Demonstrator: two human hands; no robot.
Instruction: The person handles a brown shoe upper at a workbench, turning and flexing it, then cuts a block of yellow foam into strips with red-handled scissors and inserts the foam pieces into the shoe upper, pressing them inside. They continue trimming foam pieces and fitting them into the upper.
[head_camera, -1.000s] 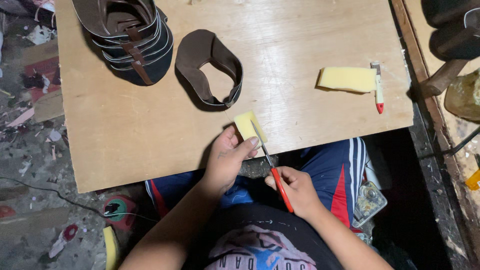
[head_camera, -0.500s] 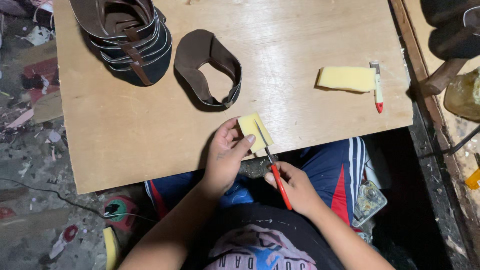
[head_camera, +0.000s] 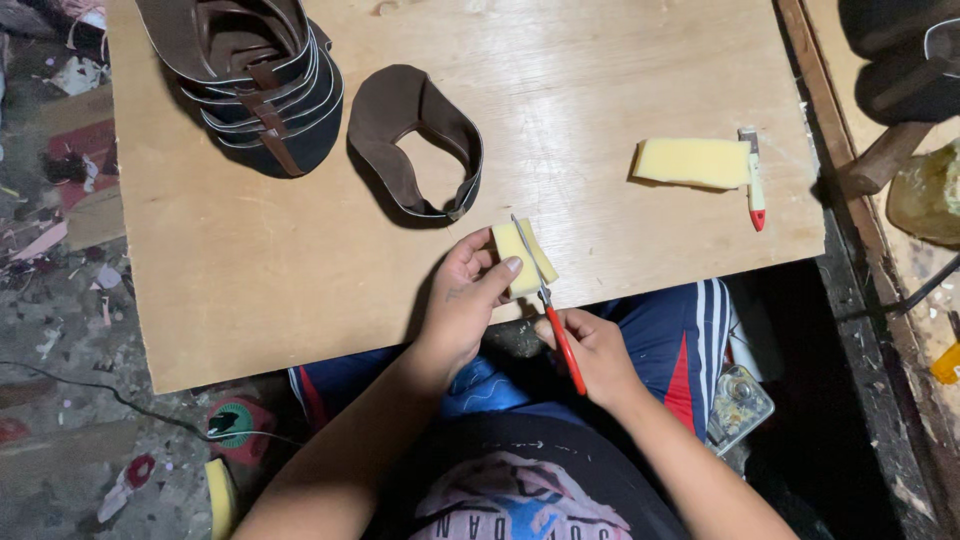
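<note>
We see a pale plywood board (head_camera: 300, 260), smooth with a faint grain, serving as the work surface. At its near edge the left hand (head_camera: 462, 305) pinches a small yellow foam piece (head_camera: 523, 255), soft-looking and roughly rectangular, thumb on top and fingers curled beneath it. The right hand (head_camera: 598, 355) is closed round the red handles of a pair of scissors (head_camera: 545, 300); the thin metal blades lie across the foam, only slightly parted as far as we can tell. Toward the right edge rests a larger yellow foam block (head_camera: 692, 162), with a red-tipped pen (head_camera: 753, 180) touching its end. Near the middle of the far edge lies a curved brown leather strap (head_camera: 415, 140), and at the far left corner a stack of similar dark straps (head_camera: 250, 75), cut off by the frame. The dark shapes beyond the right edge are hard to make out.
</note>
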